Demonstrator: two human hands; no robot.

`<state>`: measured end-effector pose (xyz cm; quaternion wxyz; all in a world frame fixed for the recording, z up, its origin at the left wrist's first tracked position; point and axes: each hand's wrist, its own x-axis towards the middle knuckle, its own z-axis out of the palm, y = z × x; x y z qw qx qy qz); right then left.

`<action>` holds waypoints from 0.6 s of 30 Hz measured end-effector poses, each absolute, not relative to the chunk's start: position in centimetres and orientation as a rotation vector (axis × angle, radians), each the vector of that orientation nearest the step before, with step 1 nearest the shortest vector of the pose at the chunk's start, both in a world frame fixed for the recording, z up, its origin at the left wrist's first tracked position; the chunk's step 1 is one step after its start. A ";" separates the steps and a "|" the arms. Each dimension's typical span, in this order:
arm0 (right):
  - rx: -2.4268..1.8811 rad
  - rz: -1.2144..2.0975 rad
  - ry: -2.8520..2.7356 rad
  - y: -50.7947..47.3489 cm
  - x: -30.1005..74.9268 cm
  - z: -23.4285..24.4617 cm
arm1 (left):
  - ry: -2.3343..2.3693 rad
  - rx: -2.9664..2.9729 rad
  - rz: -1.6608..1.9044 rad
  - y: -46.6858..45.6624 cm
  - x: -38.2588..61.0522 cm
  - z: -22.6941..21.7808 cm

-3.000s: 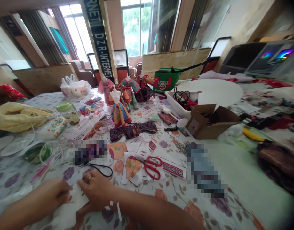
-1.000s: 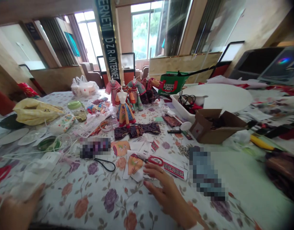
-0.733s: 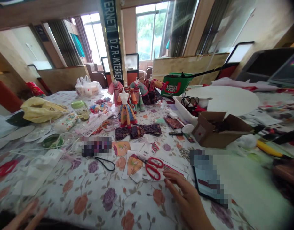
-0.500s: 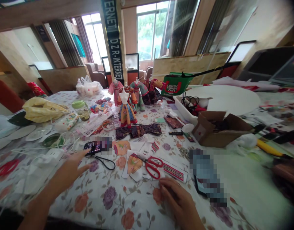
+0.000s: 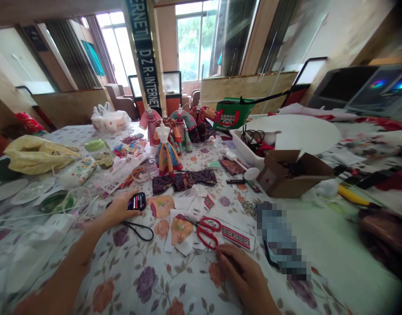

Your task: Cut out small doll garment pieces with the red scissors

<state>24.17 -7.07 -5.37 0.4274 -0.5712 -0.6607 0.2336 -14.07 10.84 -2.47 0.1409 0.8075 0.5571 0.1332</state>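
My left hand is shut around a black phone with a lit screen, just above the floral tablecloth. A black cord loop trails beside that hand. My right hand lies open on the cloth, its fingertips close to the red-handled scissors and an embroidered ribbon strip. Paper patterns with printed fabric pieces sit left of the scissors. A pixelated patch hides an object right of my right hand.
Dressed doll mannequins stand at the table's middle, with dark brocade fabric before them. A cardboard box, white tray, and round white board lie to the right. A jar and yellow bag lie left.
My left hand has let go of the white packet at lower left, reached forward, and taken hold of the phone. My right hand has slid back from the scissors toward me.
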 end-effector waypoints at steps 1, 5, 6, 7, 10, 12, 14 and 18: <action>-1.422 0.588 -1.652 -7.0 24.1 -5.3 | 1.611 2.333 0.392 10.9 -14.2 -2.4; -1.411 0.617 -1.623 -6.9 24.0 -5.0 | 1.750 2.316 0.353 11.2 -15.0 -2.0; -1.409 0.624 -1.616 -6.9 24.0 -5.0 | 1.823 2.301 0.322 11.4 -15.3 -1.9; -1.409 0.631 -1.612 -6.9 23.9 -4.9 | 1.897 2.284 0.284 11.6 -15.6 -1.8; -1.413 0.662 -1.617 -6.9 23.9 -4.9 | 2.090 2.243 0.194 12.1 -16.4 -1.6; -1.417 0.683 -1.623 -6.9 23.9 -4.9 | 2.178 2.209 0.172 12.3 -16.7 -1.5; -1.419 0.695 -1.624 -6.9 23.9 -4.8 | 2.249 2.215 0.207 12.1 -16.6 -1.5; -1.412 0.673 -1.614 -6.8 23.9 -4.7 | 2.189 2.446 0.510 10.1 -14.9 -2.0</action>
